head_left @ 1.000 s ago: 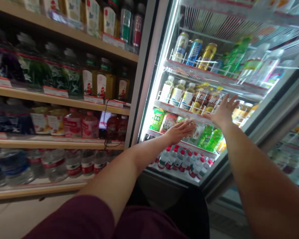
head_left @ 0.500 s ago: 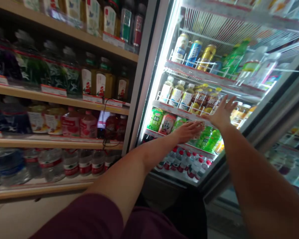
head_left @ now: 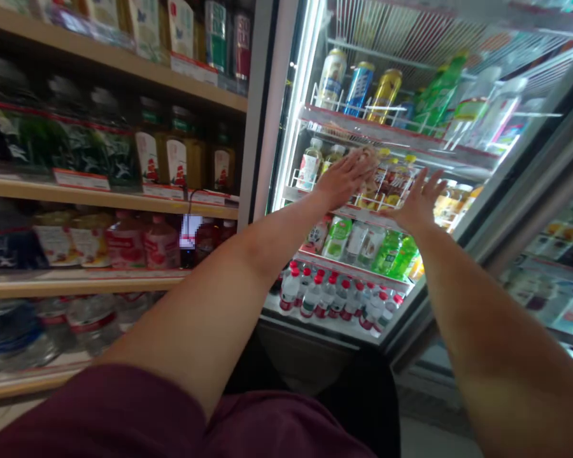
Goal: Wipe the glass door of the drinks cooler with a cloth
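My left hand (head_left: 340,181) lies flattened, fingers stretched forward, over a crumpled brownish cloth (head_left: 368,164) at the lit drinks cooler. Most of the cloth is hidden beneath the fingers. Behind that hand are bottles with yellow caps (head_left: 395,170) on the middle shelf. To its right my right hand (head_left: 417,203) is open with spread fingers, holding nothing, in front of the same shelf. Whether its palm touches the cooler's front is unclear. Green bottles (head_left: 389,251) stand on the shelf below both hands.
Red-capped water bottles (head_left: 332,296) fill the cooler's bottom. Cans (head_left: 359,89) stand on an upper rack. A metal door frame (head_left: 458,280) slants along the right. Wooden shelves (head_left: 124,191) with large drink bottles line the left. A small pixelated patch (head_left: 190,231) hangs there near a cable.
My left hand has moved up and slightly left with the cloth, from the green bottles' level to the middle shelf. My right hand stays spread, shifted slightly left in view.
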Demonstrator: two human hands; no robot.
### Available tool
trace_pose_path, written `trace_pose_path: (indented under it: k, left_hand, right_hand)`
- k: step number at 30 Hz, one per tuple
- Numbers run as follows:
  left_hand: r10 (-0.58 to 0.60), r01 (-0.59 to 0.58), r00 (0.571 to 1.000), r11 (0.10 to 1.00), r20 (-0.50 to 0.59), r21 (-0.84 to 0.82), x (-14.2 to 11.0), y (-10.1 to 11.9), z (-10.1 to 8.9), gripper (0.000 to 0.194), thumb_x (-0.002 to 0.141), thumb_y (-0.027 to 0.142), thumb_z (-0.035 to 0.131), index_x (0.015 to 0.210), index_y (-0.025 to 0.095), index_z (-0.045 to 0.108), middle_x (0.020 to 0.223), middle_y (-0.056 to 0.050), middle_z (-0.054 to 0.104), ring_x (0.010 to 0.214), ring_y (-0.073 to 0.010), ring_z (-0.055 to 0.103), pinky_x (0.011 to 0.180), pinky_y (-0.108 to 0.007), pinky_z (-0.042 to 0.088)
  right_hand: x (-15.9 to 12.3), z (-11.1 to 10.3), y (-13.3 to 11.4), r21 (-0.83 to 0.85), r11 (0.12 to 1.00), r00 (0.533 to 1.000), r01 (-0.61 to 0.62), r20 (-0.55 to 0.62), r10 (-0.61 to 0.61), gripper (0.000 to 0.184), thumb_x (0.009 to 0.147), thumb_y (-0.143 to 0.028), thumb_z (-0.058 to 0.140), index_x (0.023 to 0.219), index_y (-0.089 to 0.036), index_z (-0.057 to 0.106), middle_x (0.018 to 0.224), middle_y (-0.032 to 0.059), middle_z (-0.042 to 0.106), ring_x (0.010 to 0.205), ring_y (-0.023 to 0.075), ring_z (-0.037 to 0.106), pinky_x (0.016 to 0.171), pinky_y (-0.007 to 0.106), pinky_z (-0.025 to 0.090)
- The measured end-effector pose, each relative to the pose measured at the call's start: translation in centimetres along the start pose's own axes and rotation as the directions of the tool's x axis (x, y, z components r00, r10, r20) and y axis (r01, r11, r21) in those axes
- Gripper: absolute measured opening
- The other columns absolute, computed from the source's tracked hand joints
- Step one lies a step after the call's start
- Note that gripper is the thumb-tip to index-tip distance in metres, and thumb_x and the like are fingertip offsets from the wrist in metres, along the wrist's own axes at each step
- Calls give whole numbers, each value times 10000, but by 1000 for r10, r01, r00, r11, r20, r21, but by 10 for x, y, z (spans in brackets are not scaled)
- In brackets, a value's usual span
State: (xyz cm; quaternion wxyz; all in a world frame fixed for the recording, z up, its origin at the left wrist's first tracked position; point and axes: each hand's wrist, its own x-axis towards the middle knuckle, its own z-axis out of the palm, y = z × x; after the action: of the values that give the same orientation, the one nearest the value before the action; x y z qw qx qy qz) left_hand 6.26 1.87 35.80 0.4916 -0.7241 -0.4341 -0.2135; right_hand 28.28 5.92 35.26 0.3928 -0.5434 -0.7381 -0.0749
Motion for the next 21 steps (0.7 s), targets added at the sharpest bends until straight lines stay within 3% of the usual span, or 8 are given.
trace_pose_path:
  k: [3, 6, 8, 11, 15, 18, 21]
  left_hand:
    - [-116, 115, 992, 993, -41, -18, 20, 0, -1, 563, 1071, 345, 419, 1593, 143, 366, 1693, -59, 287, 1583, -339, 149, 1314, -500, 170]
    - [-186, 182, 980, 981, -71, -62, 14, 18, 10, 566, 1062, 318, 421, 1593, 128, 372, 1696, -62, 284, 1582, -351, 153, 1318, -491, 189]
    - [-153, 146, 986, 985, -67, -94, -10, 39, 22, 542, 1062, 266, 393, 1588, 133, 386, 1690, -56, 303, 1583, -343, 155, 1314, -500, 203]
    - [-13, 14, 1000, 989, 9, -146, -67, 73, 43, 520, 1050, 195, 384, 1567, 158, 427, 1661, -39, 365, 1575, -328, 199, 1299, -515, 233]
    - [244, -220, 965, 953, 100, -209, -138, 101, 66, 543, 1014, 151, 439, 1557, 142, 440, 1638, -63, 403, 1551, -265, 300, 1288, -427, 276]
    - [336, -299, 931, 925, 140, -233, -148, 91, 69, 591, 980, 138, 493, 1565, 194, 432, 1636, -42, 406, 1539, -241, 333, 1278, -410, 295]
    - [289, -264, 951, 945, 109, -195, -117, 59, 58, 614, 981, 132, 482, 1586, 192, 390, 1654, -49, 379, 1559, -250, 283, 1293, -439, 259]
  right_hand:
    - [5, 5, 6, 19, 1000, 1000, 1, -6, -1, 1529, 639, -844, 737, 1640, -125, -168, 1672, 197, -272, 1522, 477, -253, 1201, 733, 91]
    - [8, 8, 9, 23, 1000, 1000, 13, -22, -12, 1554, 610, -798, 794, 1639, -150, -174, 1679, 185, -258, 1520, 471, -268, 1196, 744, 93]
    - [6, 7, 9, 5, 1000, 999, 18, -30, -18, 1572, 600, -754, 837, 1640, -127, -161, 1678, 201, -251, 1526, 476, -249, 1214, 716, 63]
    - [-1, 2, 6, -16, 999, 999, 34, -24, -35, 1508, 670, -713, 827, 1643, -82, -137, 1673, 230, -246, 1533, 492, -206, 1232, 673, 60]
    - [-9, -3, 2, -24, 999, 999, 39, 3, -39, 1417, 760, -666, 786, 1640, -70, -151, 1669, 232, -256, 1542, 470, -201, 1249, 627, 52]
    - [-10, -3, 2, -24, 999, 999, 32, 15, -32, 1440, 740, -641, 814, 1638, -74, -158, 1664, 233, -271, 1542, 458, -212, 1260, 605, 16]
    - [-7, -1, 5, -19, 999, 999, 51, 7, -50, 1452, 730, -653, 818, 1639, -77, -156, 1663, 232, -275, 1540, 454, -223, 1263, 599, 2]
